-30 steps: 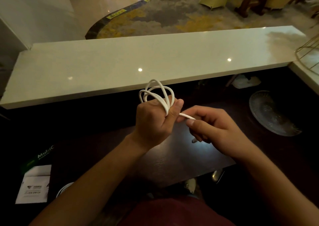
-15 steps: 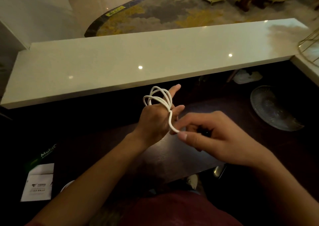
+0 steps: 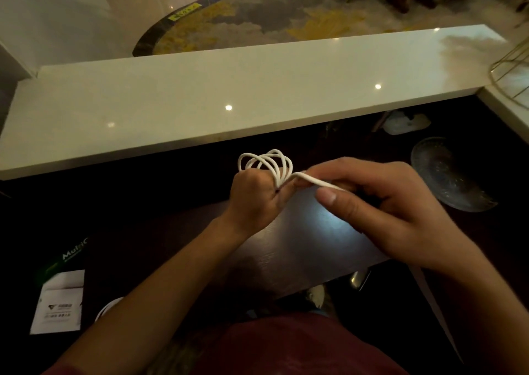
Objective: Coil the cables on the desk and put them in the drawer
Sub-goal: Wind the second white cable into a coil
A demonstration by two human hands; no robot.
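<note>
Above the dark counter (image 3: 300,240), the white cable (image 3: 269,164) is held looped around the closed left hand (image 3: 257,194). Its free end, slack earlier, is now pinched taut by the right hand (image 3: 380,211), raised beside the coil.

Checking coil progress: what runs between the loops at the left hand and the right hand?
In the head view, a straight run of the white cable bridges left hand and right hand.

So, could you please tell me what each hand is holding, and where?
Left hand holds the white cable by its coiled loops; right hand pinches its loose tail.
</note>
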